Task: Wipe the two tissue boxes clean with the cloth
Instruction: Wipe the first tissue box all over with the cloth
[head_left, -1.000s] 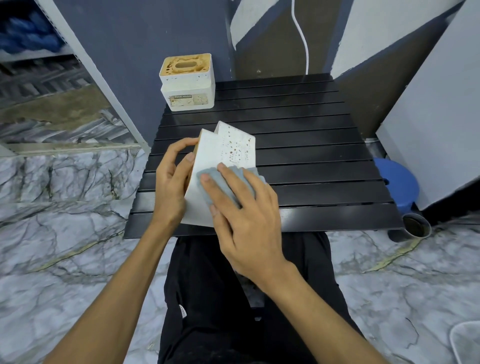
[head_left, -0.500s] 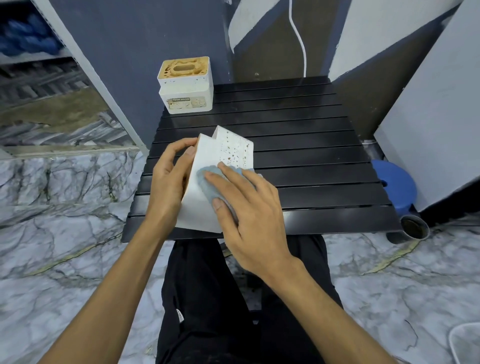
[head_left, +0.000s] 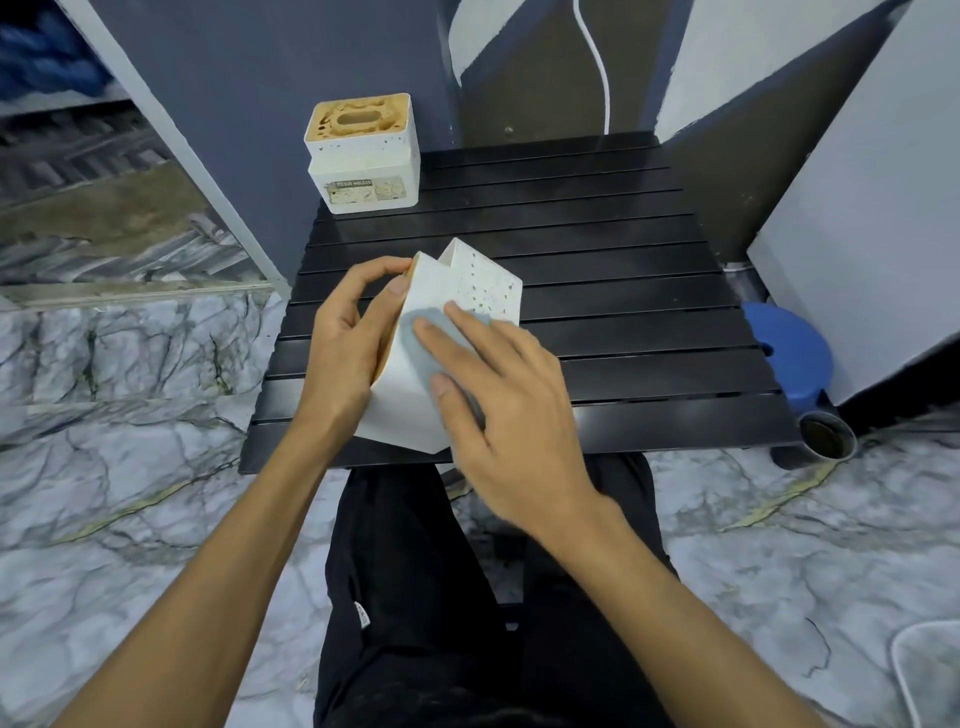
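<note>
A white speckled tissue box (head_left: 457, 291) stands tilted on the near part of the black slatted table (head_left: 623, 291). My left hand (head_left: 348, 343) grips its left side, with the fingertips curled over the top edge. My right hand (head_left: 498, 395) presses a grey-blue cloth (head_left: 415, 338) flat against the box's near face with straight fingers. Most of the cloth is hidden under that hand. A second white tissue box (head_left: 363, 156) with a wooden slotted lid stands upright at the table's far left corner.
A blue stool (head_left: 784, 348) and a dark round cup (head_left: 826, 436) sit right of the table. A white panel (head_left: 872, 208) leans at the right. Marble floor surrounds the table. My black-trousered legs are below the table's near edge.
My right hand has slid the cloth a little up and left on the box's near face. My left hand keeps its grip, and the far box has not moved.
</note>
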